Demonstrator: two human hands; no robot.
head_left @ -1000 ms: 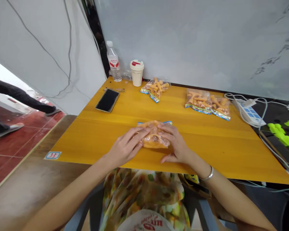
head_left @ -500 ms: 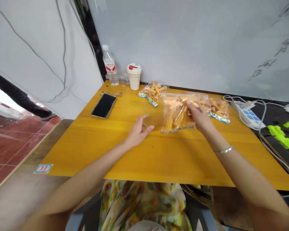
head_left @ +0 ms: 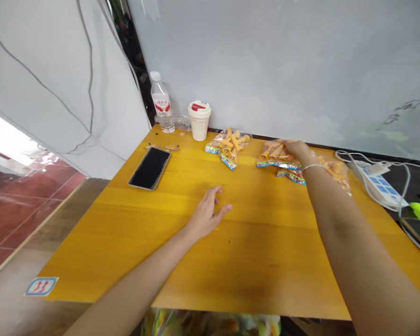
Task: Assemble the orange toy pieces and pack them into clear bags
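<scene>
One left hand (head_left: 205, 215) slackly open, nothing held, on the near side of the white cup (head_left: 199, 123), right hand (head_left: 297, 150) on a clear bag of orange pieces (head_left: 275, 161), well right of the cup, finger spread and grip impossible to tell, second bag (head_left: 228, 161) just right of it.

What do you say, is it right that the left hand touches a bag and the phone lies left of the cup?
Not quite: the head view shows the right hand, not the left hand, touching a bag. The phone does lie left of the cup.
</scene>
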